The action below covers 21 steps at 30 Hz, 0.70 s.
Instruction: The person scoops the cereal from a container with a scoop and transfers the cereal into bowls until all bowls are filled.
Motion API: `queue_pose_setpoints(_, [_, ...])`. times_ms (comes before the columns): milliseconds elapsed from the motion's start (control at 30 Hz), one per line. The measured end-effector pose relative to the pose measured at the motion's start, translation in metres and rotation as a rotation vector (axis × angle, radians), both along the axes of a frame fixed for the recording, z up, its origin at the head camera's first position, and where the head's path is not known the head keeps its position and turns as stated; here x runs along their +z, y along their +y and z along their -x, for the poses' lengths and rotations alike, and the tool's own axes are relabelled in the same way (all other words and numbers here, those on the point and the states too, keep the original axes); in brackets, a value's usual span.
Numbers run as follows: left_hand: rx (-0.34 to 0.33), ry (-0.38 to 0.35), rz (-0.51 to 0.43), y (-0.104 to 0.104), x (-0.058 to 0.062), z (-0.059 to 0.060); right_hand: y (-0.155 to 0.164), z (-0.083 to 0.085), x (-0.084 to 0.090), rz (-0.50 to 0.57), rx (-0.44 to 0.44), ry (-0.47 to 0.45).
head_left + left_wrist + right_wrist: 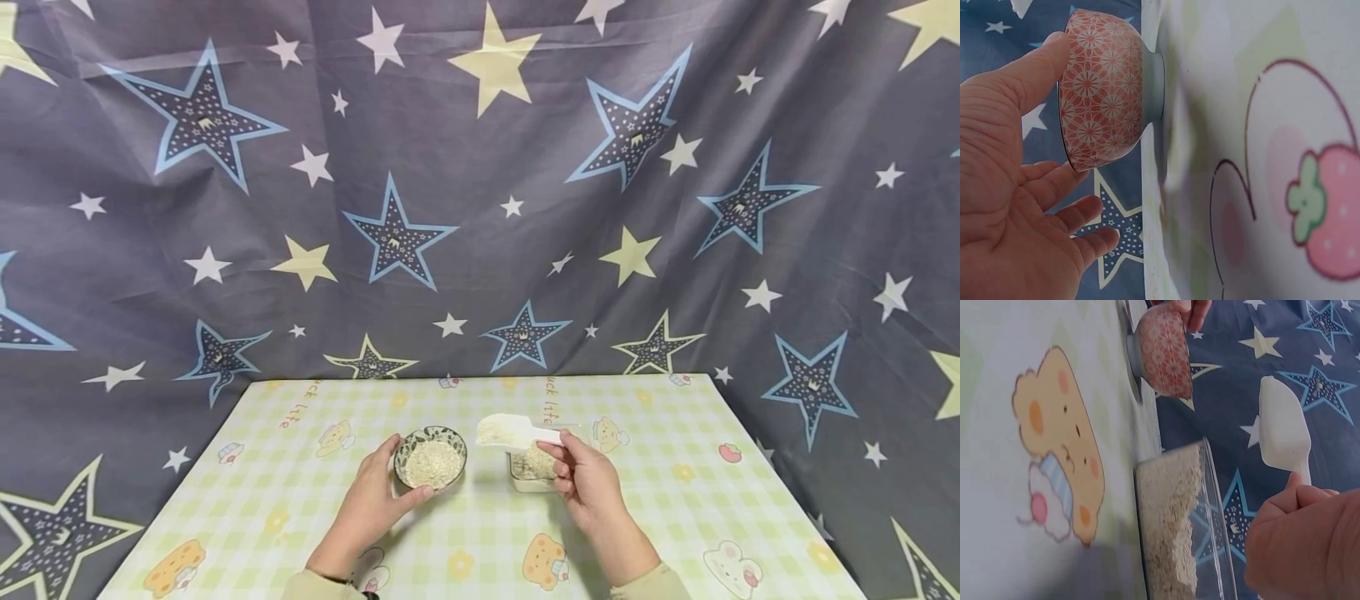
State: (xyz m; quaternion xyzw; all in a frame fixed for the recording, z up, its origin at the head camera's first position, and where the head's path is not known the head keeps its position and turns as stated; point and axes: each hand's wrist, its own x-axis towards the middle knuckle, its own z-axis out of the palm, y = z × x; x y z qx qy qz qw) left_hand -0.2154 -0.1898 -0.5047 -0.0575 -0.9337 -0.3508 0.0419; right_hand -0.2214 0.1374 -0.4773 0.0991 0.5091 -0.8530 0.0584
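Note:
My left hand [369, 500] holds a small bowl [1102, 90] by its rim, thumb on one side and index finger on the other. The bowl stands on the table, patterned red outside and dark leafy inside, with pale oat-like flakes [433, 463] in it. In my right hand [592, 487] is the handle of a white plastic scoop [1285, 428], pinched between thumb and fingers. Some pale flakes lie in the scoop, which hangs above and between the bowl and a clear rectangular container [1219, 537]. More flakes [1169, 519] partly fill that container, which my right hand partly hides in the head view.
A green-and-white checked cloth [300, 467] with cartoon prints covers the table. Behind and beside it hangs a dark curtain [480, 167] with stars. The table's back edge meets the curtain.

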Motion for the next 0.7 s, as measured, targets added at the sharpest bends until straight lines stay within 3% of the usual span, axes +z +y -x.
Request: queue_pose_setpoints(700, [0.012, -0.019, 0.013, 0.0, -0.002, 0.001, -0.029, -0.002, -0.002, -0.149, 0.038, -0.016])
